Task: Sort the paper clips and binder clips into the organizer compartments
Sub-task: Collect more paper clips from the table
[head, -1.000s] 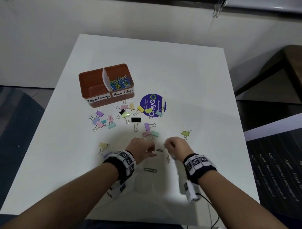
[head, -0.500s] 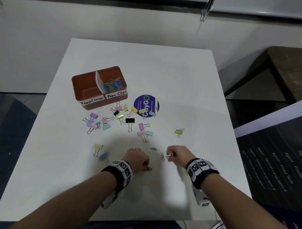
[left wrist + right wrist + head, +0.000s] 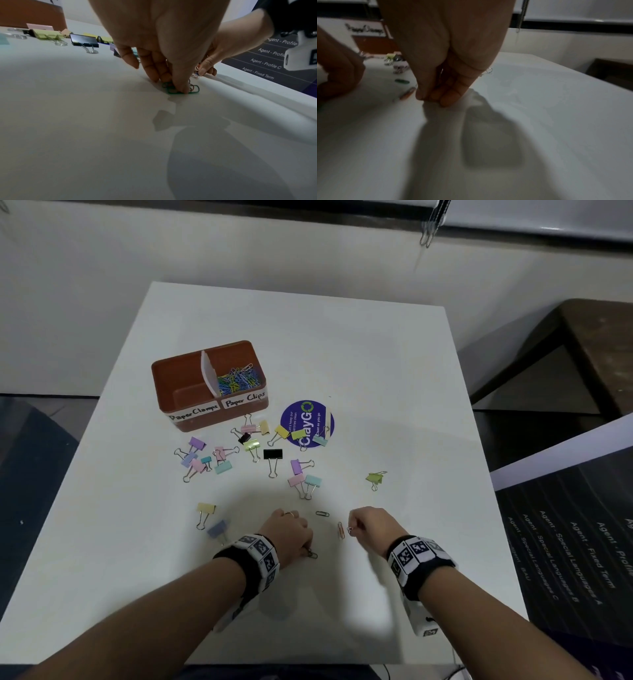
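Left wrist: green paper clip under left hand.

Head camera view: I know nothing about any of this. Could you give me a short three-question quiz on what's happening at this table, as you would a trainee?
1. True or false: the organizer's Paper Clamps compartment is already full of binder clips.
2. The left hand's fingertips are on:
A. a green paper clip
B. a purple pen
C. a coin
3. What does the right hand pinch?

Key
1. False. It looks empty, and the binder clips lie on the table.
2. A
3. A small pale paper clip.
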### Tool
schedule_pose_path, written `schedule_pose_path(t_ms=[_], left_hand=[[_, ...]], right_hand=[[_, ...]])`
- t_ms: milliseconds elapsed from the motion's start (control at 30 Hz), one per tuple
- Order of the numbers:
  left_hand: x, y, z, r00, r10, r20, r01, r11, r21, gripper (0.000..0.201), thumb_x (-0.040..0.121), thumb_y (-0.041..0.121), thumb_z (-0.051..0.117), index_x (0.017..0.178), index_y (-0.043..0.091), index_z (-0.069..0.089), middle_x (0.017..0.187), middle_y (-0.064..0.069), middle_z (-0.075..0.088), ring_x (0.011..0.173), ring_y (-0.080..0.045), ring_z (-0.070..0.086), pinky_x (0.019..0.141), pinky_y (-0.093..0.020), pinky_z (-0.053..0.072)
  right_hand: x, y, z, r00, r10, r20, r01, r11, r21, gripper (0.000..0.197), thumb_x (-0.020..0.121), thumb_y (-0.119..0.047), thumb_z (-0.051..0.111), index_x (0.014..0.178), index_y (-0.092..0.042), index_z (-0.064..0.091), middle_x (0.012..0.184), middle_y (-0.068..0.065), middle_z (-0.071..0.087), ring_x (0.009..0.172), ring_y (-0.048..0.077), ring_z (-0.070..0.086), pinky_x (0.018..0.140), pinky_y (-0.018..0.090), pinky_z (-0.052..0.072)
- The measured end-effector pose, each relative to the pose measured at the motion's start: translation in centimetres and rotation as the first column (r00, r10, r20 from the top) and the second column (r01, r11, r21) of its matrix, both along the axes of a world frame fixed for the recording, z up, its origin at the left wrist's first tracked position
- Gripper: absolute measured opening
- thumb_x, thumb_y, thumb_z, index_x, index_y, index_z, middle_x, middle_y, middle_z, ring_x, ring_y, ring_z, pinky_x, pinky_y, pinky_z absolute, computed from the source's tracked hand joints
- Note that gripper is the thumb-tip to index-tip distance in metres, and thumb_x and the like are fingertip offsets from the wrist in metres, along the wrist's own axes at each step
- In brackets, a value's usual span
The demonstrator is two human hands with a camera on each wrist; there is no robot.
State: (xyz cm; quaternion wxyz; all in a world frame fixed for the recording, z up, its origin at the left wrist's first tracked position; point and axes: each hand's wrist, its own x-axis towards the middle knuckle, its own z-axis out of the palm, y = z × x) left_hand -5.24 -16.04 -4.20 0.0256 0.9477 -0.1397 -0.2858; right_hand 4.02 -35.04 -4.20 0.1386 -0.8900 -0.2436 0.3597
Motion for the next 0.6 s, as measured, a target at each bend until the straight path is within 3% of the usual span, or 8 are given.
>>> schedule_pose_path(t_ms=[100,200,267,400,500,600], left_hand=[[0.3,0.2,-0.1,1.000,0.022,0.016,-0.022,1.000,-0.006,0.026,0.093,0.038,0.046,0.109,0.023,0.059,0.118,-0.001,0.061,0.115,-0.025,0.049,0.096,-0.037,0.033],[1.2,0.3,0.1,0.985,0.156,0.067,-0.152,0.986,-0.073,0.023,0.092,0.037,0.048,0.105,0.025,0.061,0.112,0.003,0.064,0.112,-0.022,0.052,0.097,-0.035,0.032],[2.1,0.3,0.3,0.962,0.251,0.105,-0.237,0.963,-0.131,0.020,0.090,0.038,0.051,0.101,0.025,0.062,0.105,0.005,0.066,0.108,-0.020,0.054,0.096,-0.034,0.032],[3.7,0.0,0.4,0.931,0.328,0.161,-0.306,0.941,-0.145,0.022,0.089,0.041,0.054,0.105,0.027,0.058,0.102,0.003,0.069,0.103,-0.020,0.058,0.096,-0.035,0.035],[4.5,-0.1,-0.3,0.929,0.341,0.143,-0.326,0.938,-0.118,0.028,0.090,0.040,0.054,0.115,0.028,0.052,0.105,0.002,0.069,0.104,-0.022,0.058,0.096,-0.035,0.036],[4.6,-0.1,-0.8,0.936,0.326,0.131,-0.321,0.945,-0.058,0.023,0.091,0.037,0.052,0.112,0.028,0.054,0.105,0.000,0.068,0.102,-0.024,0.059,0.094,-0.036,0.037]], right_hand=[[0.2,0.2,0.2,0.991,-0.124,-0.043,0.127,0.989,0.079,0.022,0.081,-0.011,0.061,0.067,-0.022,0.050,0.064,-0.011,0.051,0.069,0.016,0.051,0.068,0.028,0.042],[0.2,0.3,0.4,0.964,-0.246,-0.101,0.262,0.944,0.201,0.026,0.077,-0.013,0.070,0.067,-0.028,0.051,0.059,-0.005,0.056,0.053,0.013,0.052,0.064,0.031,0.049],[-0.1,0.7,0.5,0.947,-0.279,-0.162,0.312,0.918,0.243,0.020,0.076,-0.012,0.072,0.079,-0.024,0.057,0.059,-0.001,0.059,0.049,0.014,0.054,0.059,0.030,0.050],[-0.9,1.8,0.1,0.927,-0.293,-0.236,0.344,0.914,0.216,0.031,0.074,-0.007,0.074,0.092,-0.019,0.052,0.061,0.003,0.057,0.050,0.021,0.053,0.054,0.030,0.047],[-1.3,2.2,-0.3,0.950,-0.266,-0.165,0.290,0.946,0.144,0.033,0.074,-0.012,0.074,0.090,-0.022,0.048,0.072,0.004,0.059,0.059,0.021,0.055,0.063,0.032,0.050],[-1.7,2.4,-0.6,0.955,-0.278,-0.100,0.287,0.953,0.097,0.028,0.075,-0.014,0.073,0.087,-0.021,0.049,0.082,0.002,0.059,0.073,0.022,0.057,0.072,0.032,0.050]])
